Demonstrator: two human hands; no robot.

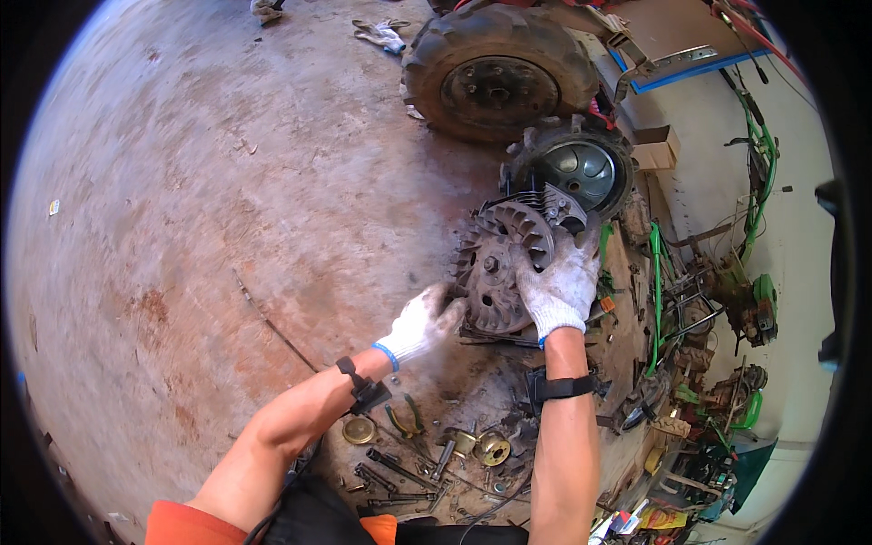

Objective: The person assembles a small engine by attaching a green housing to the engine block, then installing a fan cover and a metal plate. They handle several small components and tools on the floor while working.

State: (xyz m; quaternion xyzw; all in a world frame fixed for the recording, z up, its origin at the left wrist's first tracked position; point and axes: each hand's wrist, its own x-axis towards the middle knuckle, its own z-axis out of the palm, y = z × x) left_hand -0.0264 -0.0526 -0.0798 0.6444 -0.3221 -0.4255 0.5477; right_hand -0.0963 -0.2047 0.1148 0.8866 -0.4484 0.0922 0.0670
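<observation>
A grey, dirt-stained finned flywheel [493, 304] with a bolt in its middle stands upright on a small engine [565, 207] in front of me. My left hand [425, 320], in a white knit glove, is at the flywheel's left rim with its fingers curled toward the edge. Across the right side of the flywheel lies my right hand [561, 280], in a dirtier white glove, its thumb over the fins. The far fingertips of this hand are hard to make out against the engine.
Behind the engine stand a smaller wheel [586, 173] and a large lugged tyre [500, 86]. Nearer me lie pliers [404, 416], a brass-coloured cup [359, 430], a round pulley-like part [492, 448] and several bolts and sockets. Green-framed machine parts [656, 291] line the right wall.
</observation>
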